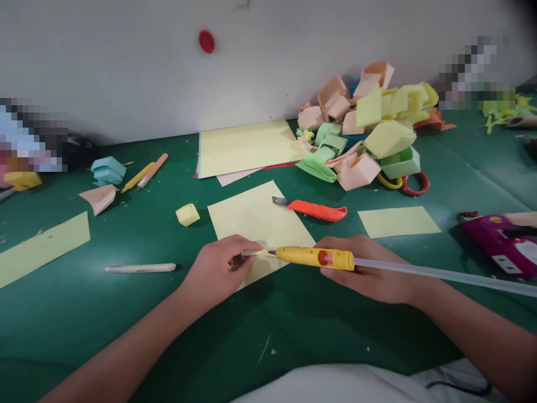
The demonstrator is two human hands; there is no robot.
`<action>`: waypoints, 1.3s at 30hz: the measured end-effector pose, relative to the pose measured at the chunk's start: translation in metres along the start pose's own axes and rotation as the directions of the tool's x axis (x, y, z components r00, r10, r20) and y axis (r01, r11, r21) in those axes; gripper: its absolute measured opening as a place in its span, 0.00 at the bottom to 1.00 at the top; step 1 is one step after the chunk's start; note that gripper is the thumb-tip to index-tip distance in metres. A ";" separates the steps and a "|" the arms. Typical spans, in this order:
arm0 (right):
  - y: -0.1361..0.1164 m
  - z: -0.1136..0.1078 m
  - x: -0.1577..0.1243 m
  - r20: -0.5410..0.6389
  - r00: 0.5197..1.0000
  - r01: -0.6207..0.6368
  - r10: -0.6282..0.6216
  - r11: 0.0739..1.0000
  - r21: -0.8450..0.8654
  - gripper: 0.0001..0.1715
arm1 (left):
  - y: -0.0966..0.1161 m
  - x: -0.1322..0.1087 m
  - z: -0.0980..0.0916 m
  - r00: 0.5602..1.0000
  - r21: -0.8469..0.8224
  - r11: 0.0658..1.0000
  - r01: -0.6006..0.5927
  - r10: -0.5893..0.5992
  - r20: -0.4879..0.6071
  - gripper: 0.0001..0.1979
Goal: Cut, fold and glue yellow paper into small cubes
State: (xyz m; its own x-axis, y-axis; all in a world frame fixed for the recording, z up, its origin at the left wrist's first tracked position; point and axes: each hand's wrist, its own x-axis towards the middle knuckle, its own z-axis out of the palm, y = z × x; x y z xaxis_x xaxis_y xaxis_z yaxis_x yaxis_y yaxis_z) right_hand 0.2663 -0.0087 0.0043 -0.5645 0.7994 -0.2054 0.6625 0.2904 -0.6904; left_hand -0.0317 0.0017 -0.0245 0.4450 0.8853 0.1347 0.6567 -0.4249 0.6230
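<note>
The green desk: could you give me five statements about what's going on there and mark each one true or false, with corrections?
1. The right grip holds the yellow tool. True.
2. The left grip holds nothing. False: it pinches a pale strip.
3. The knife has a blue handle. False: its handle is orange-red.
4. The knife's blade lies over the middle sheet. True.
5. The purple device lies to the left of the knife. False: it lies to the right.
</note>
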 end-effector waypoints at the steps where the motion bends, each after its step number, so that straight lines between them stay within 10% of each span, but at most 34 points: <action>1: 0.000 0.000 0.000 0.001 1.000 0.000 0.000 1.000 -0.017 0.07 | 0.000 0.000 0.000 1.000 0.001 1.000 0.001 -0.001 -0.003 0.11; 39: 0.002 0.005 0.006 0.030 1.000 0.014 -0.010 0.990 -0.140 0.12 | 0.002 -0.001 0.001 1.000 -0.022 1.000 0.009 -0.008 0.009 0.11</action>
State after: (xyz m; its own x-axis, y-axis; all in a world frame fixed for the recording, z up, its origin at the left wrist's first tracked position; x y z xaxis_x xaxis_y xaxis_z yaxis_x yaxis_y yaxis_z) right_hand 0.2615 -0.0055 -0.0013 -0.5856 0.7805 -0.2188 0.7167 0.3723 -0.5897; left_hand -0.0303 -0.0001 -0.0238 0.4450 0.8871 0.1224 0.6473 -0.4131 0.6407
